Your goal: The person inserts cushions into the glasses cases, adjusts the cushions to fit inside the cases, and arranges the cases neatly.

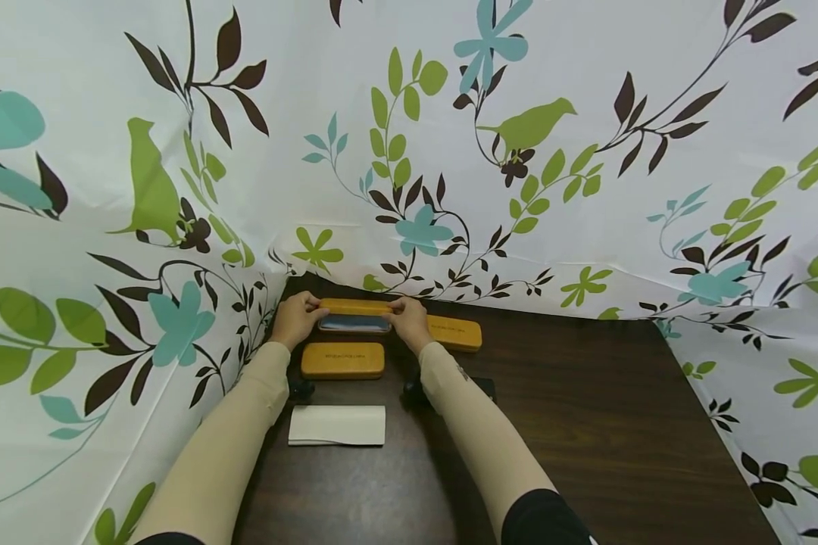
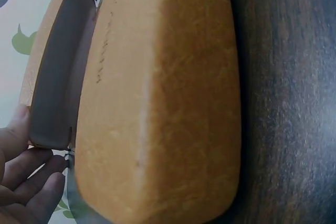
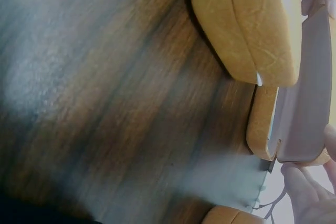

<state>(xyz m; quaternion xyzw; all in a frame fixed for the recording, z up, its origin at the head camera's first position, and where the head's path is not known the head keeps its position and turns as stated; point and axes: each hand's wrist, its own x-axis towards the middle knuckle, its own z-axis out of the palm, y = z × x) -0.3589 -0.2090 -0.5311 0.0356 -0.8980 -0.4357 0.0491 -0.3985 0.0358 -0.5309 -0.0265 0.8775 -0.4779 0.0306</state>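
Observation:
At the far end of the table an orange-tan glasses case (image 1: 354, 306) stands open, its greyish-blue inside showing. My left hand (image 1: 293, 318) pinches the left end of its raised lid between thumb and fingers. At the lid's right end my right hand (image 1: 410, 322) holds it in the same way. The left wrist view has the lid's dark lining (image 2: 60, 72) at the left, with a closed glasses case (image 2: 157, 98) covering much of the open one. From the right wrist, the open case's lower shell (image 3: 261, 124) and pale lining (image 3: 307, 93) are visible.
That closed case (image 1: 343, 360) lies just in front of the open one. Another closed case (image 1: 454, 333) lies beyond my right wrist. Nearer me is a folded white sheet (image 1: 337, 425). A black object (image 1: 484, 387) lies partly behind my right forearm. Patterned curtain (image 1: 423, 151) borders the table.

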